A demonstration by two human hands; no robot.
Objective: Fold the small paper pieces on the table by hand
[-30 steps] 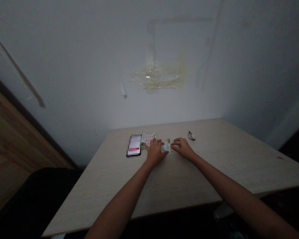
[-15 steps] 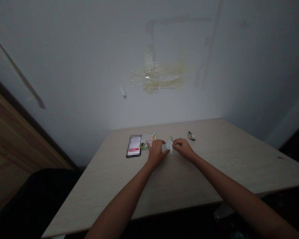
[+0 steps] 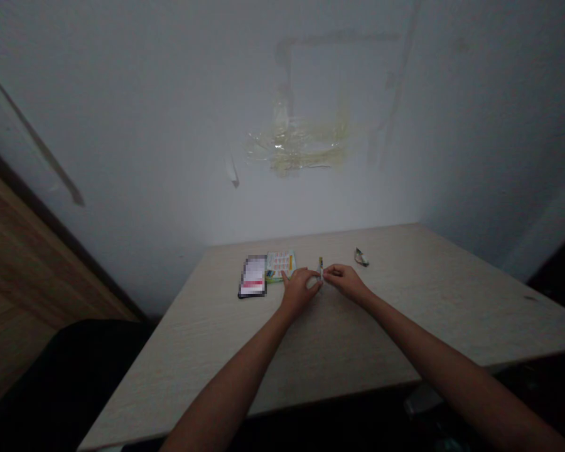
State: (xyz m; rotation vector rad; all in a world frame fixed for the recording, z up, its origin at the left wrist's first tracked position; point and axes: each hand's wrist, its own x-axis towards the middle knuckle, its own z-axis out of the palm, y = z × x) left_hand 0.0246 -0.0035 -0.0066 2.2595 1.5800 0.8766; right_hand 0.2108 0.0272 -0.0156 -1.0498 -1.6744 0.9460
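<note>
A white plaster wall (image 3: 122, 125) is rising well beyond the fingers, and a patch of yellowed tape residue (image 3: 296, 147) is clinging to it above them. A pale wood-grain table (image 3: 358, 339) is stretching under and around the fingers, while a brown wooden panel (image 3: 23, 263) is leaning into view far to their left and a black chair back (image 3: 61, 370) is sitting nearer the person, also to their left.

Two bare forearms are reaching in from the bottom of the view, ending in two hands, and nobody else's hands are showing. The left hand (image 3: 300, 290) and right hand (image 3: 346, 281) are resting just above the tabletop, facing each other, with their fingers curled and nearly meeting.

Three items are lying on the table apart from the one between the hands. A black smartphone (image 3: 253, 276) with a pixelated screen is lying just left of the left fingers, and a colourful printed card (image 3: 280, 266) is lying between the phone and those fingers. One small crumpled silvery wrapper (image 3: 361, 257) is lying beyond the right fingers.

One slim white-and-yellow stick-shaped piece (image 3: 321, 269) is standing upright between the fingertips of both hands, with its lower end hidden among them. The fingers are touching it or nearly so, but I cannot tell whether either hand is clamping it.
</note>
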